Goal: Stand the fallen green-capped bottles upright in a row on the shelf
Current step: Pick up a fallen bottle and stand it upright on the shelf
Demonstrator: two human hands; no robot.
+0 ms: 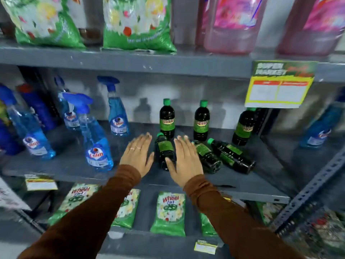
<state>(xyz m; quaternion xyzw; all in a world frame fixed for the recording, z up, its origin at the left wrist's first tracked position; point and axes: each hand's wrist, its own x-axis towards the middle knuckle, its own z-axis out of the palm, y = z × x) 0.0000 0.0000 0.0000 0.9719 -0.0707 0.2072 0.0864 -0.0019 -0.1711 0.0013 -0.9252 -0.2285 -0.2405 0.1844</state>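
Three green-capped bottles are lying flat near the front of the grey shelf [74, 165]: the left fallen bottle [165, 152], the middle fallen bottle [207, 157] and the right fallen bottle [231, 156]. Three upright bottles [167, 118] are standing behind them. The left hand [137, 154] and right hand [184, 161] are flanking the left fallen bottle, fingers spread, gripping nothing. Blue spray bottles [99, 146] are standing further left.

Middle fallen bottle [207, 156]: cap hidden behind right hand [183, 159]. Price card [280, 85] print blurred, unreadable. Pink jugs [233, 25] cut off at top edge.
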